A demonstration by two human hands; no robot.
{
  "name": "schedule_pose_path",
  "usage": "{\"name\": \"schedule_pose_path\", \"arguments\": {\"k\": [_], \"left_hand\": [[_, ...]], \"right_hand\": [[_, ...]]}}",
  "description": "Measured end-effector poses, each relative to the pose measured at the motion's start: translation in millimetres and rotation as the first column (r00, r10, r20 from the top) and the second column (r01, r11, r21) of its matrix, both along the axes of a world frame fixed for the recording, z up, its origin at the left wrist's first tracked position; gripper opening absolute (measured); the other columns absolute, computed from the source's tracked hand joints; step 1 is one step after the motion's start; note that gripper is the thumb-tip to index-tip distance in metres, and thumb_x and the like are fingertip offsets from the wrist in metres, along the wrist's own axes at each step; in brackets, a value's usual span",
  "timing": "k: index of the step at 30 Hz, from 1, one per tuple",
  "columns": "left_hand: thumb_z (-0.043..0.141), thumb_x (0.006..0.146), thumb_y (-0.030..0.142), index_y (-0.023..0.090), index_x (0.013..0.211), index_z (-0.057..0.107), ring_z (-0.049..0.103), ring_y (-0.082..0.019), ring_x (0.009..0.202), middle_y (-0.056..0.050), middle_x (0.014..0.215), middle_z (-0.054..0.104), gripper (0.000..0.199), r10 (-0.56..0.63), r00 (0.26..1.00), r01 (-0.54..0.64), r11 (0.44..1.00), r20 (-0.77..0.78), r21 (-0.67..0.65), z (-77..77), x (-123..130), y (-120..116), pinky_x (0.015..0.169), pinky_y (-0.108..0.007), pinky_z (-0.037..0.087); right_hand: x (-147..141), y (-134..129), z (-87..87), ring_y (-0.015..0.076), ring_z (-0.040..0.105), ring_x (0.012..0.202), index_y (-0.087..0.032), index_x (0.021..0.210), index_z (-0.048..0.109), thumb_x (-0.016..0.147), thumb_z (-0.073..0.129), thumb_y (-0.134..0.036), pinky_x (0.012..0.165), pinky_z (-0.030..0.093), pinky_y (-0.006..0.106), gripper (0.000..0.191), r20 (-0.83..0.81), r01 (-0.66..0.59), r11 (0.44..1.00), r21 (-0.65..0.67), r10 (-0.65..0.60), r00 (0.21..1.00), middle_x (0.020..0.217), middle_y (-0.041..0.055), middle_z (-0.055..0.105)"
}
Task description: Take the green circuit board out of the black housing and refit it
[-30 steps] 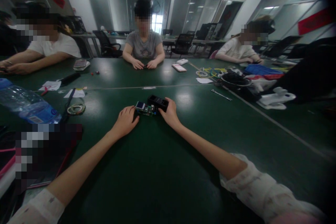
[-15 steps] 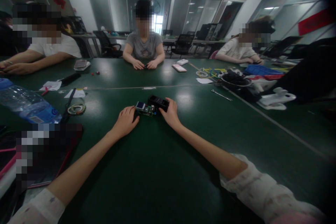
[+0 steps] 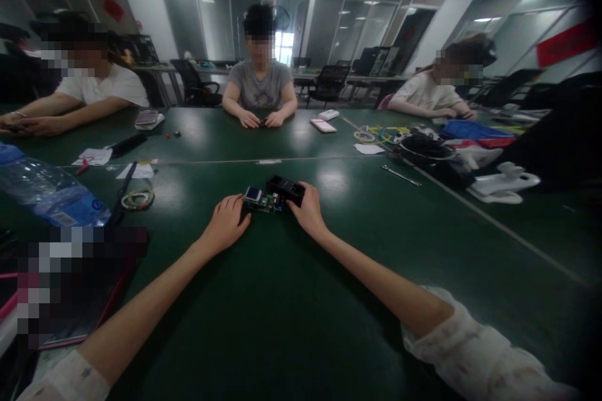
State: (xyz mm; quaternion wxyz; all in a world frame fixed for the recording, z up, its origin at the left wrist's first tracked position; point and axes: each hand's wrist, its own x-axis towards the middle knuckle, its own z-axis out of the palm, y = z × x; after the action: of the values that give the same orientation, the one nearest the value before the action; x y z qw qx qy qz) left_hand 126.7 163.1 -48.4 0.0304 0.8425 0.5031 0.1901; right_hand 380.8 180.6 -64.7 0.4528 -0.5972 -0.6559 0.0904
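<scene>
A green circuit board [image 3: 267, 202] with a small square screen on its left end lies on the dark green table, in front of a black plastic case [image 3: 282, 187]. My left hand [image 3: 227, 220] rests flat on the table, fingers stretched and thumb apart, its fingertips at the left end of the board. Whether they touch it is hard to see. My right hand [image 3: 308, 208] is closed around the right end of the black case, thumb in front and fingers behind. The board and case lie against each other, and the board's right end overlaps the case's front.
To the left stand a large water bottle [image 3: 56, 191] and a cable coil [image 3: 137, 198]. On the right lie a wrench [image 3: 401, 175], tangled cables [image 3: 426, 149] and a white plastic part [image 3: 505, 183]. Three people sit around the table's far side; the middle person [image 3: 260, 91] faces me.
The whole view has shifted slightly downward in the picture. Both hands, the circuit board and the black case keep nearly the same places relative to each other.
</scene>
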Motion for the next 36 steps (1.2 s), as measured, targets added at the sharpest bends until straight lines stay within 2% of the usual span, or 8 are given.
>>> {"name": "schedule_pose_path", "arguments": {"k": [5,11,16,20,26,36], "left_hand": [[0.037,0.096,0.041,0.010,0.136,0.040,0.038,-0.029,0.132,-0.017,0.140,0.045,0.051,0.001,1.000,-0.001,1.000,-0.012,-0.014,2.9,0.6,-1.4,0.108,-0.049,0.034],[0.037,0.096,0.041,0.011,0.135,0.041,0.039,-0.029,0.131,-0.016,0.140,0.045,0.049,0.003,1.000,-0.003,1.000,-0.009,-0.015,3.1,1.7,-1.6,0.107,-0.051,0.035],[0.038,0.096,0.041,0.011,0.135,0.041,0.039,-0.030,0.131,-0.016,0.140,0.045,0.049,0.008,1.000,-0.008,1.000,-0.017,-0.020,3.2,1.5,-1.1,0.107,-0.050,0.035],[0.038,0.096,0.040,0.011,0.134,0.041,0.039,-0.029,0.131,-0.016,0.139,0.046,0.048,0.002,1.000,-0.002,1.000,-0.021,-0.007,2.9,1.5,-0.9,0.107,-0.050,0.035],[0.040,0.095,0.038,0.012,0.134,0.040,0.039,-0.029,0.131,-0.016,0.139,0.046,0.047,-0.003,1.000,0.003,1.000,-0.007,0.010,-0.4,0.7,0.8,0.106,-0.050,0.035],[0.039,0.095,0.040,0.013,0.135,0.041,0.039,-0.029,0.131,-0.016,0.139,0.046,0.048,-0.005,1.000,0.005,1.000,0.006,0.002,-0.2,0.0,0.0,0.106,-0.051,0.034]], "right_hand": [[0.9,2.1,0.1,0.0302,0.052,0.111,-0.018,0.122,0.046,0.078,0.064,-0.021,0.097,0.046,0.054,0.047,-0.061,0.020,1.000,0.000,-0.020,0.998,0.118,0.0139,0.053],[-2.5,-3.5,8.7,0.0293,0.051,0.116,-0.017,0.130,0.039,0.084,0.059,-0.027,0.101,0.043,0.052,0.052,-0.150,0.023,0.998,0.061,-0.014,0.989,0.124,0.0161,0.051],[-9.3,-14.9,20.7,0.0291,0.049,0.119,-0.018,0.134,0.036,0.088,0.055,-0.031,0.103,0.041,0.051,0.052,-0.117,-0.026,0.992,0.120,0.040,0.992,0.127,0.0161,0.049],[-12.2,-17.6,23.7,0.0278,0.050,0.117,-0.020,0.134,0.036,0.088,0.056,-0.030,0.102,0.043,0.049,0.052,-0.092,-0.043,0.984,0.174,0.060,0.994,0.126,0.0142,0.049],[-12.9,-18.2,23.3,0.0267,0.053,0.113,-0.022,0.134,0.037,0.087,0.059,-0.033,0.098,0.046,0.048,0.053,-0.090,-0.154,0.968,0.196,0.175,0.981,0.124,0.0124,0.050],[-14.4,-20.6,27.0,0.0266,0.053,0.114,-0.023,0.131,0.038,0.087,0.061,-0.033,0.097,0.048,0.046,0.051,-0.091,-0.283,0.950,0.131,0.296,0.951,0.126,0.0119,0.051]]}}
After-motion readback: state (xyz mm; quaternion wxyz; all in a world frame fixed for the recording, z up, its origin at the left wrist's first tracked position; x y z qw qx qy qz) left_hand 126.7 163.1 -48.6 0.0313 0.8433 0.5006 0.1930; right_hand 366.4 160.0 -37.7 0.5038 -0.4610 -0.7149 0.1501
